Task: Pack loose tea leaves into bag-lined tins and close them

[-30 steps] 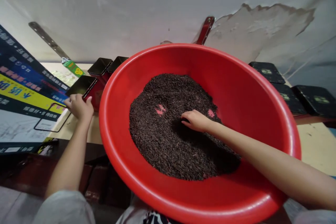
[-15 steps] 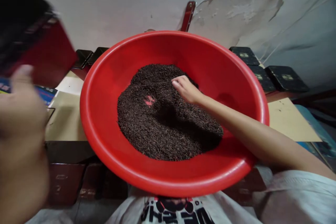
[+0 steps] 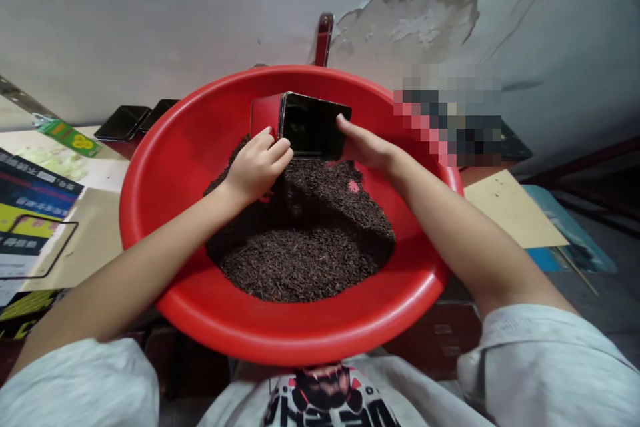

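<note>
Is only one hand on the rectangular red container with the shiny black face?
No, the left hand touches the red container's lower left part and the right hand its right edge.

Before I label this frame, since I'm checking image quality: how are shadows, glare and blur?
Head view: a dark shadow crosses the grains below the box; soft glare streaks the near-right rim of the basin; left hand and right hand look fairly sharp; blocky pixelation hides part of the far-right rim.

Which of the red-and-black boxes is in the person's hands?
The tilted box over the red basin, between left hand and right hand; the two boxes beyond the basin's left rim are untouched.
</note>
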A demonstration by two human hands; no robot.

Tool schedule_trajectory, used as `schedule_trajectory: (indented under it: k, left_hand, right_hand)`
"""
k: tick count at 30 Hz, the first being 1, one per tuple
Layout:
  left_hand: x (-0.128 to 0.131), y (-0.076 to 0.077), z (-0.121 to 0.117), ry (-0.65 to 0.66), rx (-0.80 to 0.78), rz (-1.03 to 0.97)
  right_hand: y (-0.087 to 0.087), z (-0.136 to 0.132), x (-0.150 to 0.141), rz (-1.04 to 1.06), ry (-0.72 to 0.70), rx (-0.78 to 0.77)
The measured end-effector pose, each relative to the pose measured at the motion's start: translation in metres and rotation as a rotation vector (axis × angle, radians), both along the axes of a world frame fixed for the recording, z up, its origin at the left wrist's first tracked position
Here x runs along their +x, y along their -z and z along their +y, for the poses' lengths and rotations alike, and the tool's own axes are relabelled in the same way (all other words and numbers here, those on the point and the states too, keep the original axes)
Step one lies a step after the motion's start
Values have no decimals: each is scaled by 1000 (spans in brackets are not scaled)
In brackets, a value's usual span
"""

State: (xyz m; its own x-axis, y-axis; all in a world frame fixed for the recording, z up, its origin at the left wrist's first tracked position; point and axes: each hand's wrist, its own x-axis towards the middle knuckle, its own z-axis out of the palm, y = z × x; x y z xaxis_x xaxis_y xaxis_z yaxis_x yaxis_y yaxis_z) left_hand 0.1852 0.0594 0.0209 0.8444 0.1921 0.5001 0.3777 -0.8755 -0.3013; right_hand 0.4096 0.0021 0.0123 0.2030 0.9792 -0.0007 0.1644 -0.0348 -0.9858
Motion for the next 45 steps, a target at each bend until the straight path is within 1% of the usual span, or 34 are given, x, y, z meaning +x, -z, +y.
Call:
schedule_trajectory:
  k: [1,2,3,4,6,7,9,12,13,15,17,19,21,24,26,28,29,32,34,38,40,42,43,45]
  left_hand:
    - [3,5,5,17,16,20]
    - [6,9,9,26,21,49]
    - [7,13,12,26,17,84]
    - [8,16,14,16,3,119]
    - [7,21,13,-14,-53,156]
    - [7,23,11,-30,-88,148]
    - [8,28,3,-21,-153,103]
    - [14,39,-11,43,-278,62]
    - [16,44,-14,31,-336,57]
    - [21,54,-19,-67,-441,47]
    - [23,62,-20,-191,-515,51]
    - [23,65,-20,-310,-592,78]
    - [23,65,-18,-435,-676,111]
    - [22,61,-10,-590,-801,152]
    - [21,59,-4,-624,-928,184]
    - [19,60,0,-596,-1032,200]
    - [18,61,2,-573,-1048,195]
    - [16,65,2,-514,-971,174]
    - [14,68,0,-486,-908,166]
    - [13,71,-2,-413,-884,99]
    - [13,70,-3,-397,-830,96]
    - [13,68,-4,-388,-715,130]
    - [14,66,-5,-368,-631,158]
    - [14,61,-8,-287,-407,213]
  right_hand:
    - [3,2,-1,99,-80,-73]
    - [6,5,-3,188,-110,-128]
    - [10,8,-7,245,-75,-158]
    - [14,11,-12,264,10,-168]
    - [24,17,-22,233,169,-185]
    - [29,18,-27,202,200,-202]
    - [38,19,-38,144,201,-237]
    - [45,17,-51,92,211,-257]
    - [46,16,-54,71,232,-264]
    - [46,14,-60,48,254,-287]
    - [44,12,-64,66,235,-318]
    - [42,9,-66,122,179,-360]
    - [40,7,-68,158,103,-405]
    - [40,4,-71,108,-37,-447]
    - [43,3,-73,24,-97,-444]
    - [47,2,-74,-45,-116,-444]
    - [49,3,-74,-74,-116,-444]
    - [51,2,-72,-137,-135,-461]
    - [47,2,-70,-208,-137,-482]
    - [34,-1,-64,-483,-163,-456]
    - [30,-1,-61,-633,-158,-436]
    - [28,1,-58,-738,-116,-425]
    - [27,2,-57,-767,-89,-417]
    - [26,5,-51,-804,-23,-403]
